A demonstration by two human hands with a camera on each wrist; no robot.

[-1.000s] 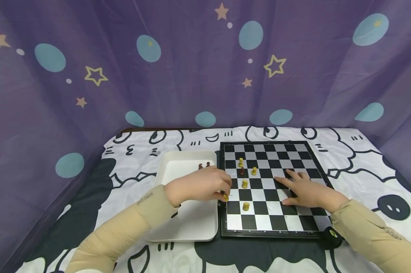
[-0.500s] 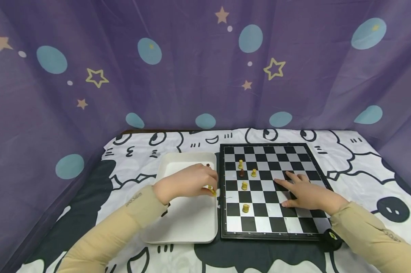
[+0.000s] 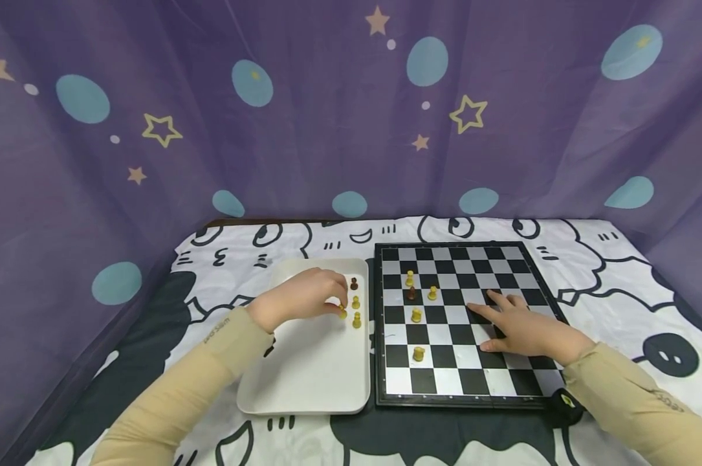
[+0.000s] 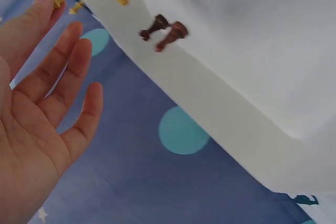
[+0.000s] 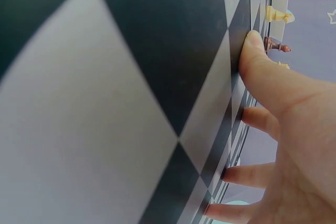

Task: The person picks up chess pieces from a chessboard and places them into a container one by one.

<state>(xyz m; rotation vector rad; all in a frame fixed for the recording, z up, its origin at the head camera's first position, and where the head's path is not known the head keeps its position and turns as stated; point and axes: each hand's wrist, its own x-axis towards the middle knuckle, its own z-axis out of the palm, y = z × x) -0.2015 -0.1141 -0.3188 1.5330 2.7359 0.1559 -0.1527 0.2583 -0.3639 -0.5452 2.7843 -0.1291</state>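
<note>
L hand (image 3: 304, 294) has shifted from the left edge of the board (image 3: 458, 382) to above the tray (image 3: 304, 388) since the earlier frame, taking the held piece (image 3: 343, 313) w/ it; R hand (image 3: 516, 323) has barely moved.

Held piece: yellow, pinched betw. thumb & finger of L hand, remaining fingers loosely extended. Location: right-hand part of tray; contact w/ tray floor can't be confirmed.

Risks (judged): (1) front yellow piece (image 3: 356, 320) & rear yellow piece (image 3: 355, 302) stand just beside held piece; a brush from knuckles or its base could topple either. (2) Pinch is on a small item; a slip could land it on its side, poss. rolling. (3) R hand rests thumb & fingertips on board, fingers spread; a push or drag there could nudge board & upset what stands on it.

Containers: tray, white, shallow, left of board. Contents besides held piece: the two yellow above, plus two dark pieces (image 4: 155, 26), one hidden behind L hand in head view. Board carries four yellow pieces (image 3: 416, 315) & one brown piece (image 3: 411, 294), all toward left side.

Surrounds: printed cloth (image 3: 473, 453) beneath, purple curtain (image 3: 327, 142) behind.
</note>
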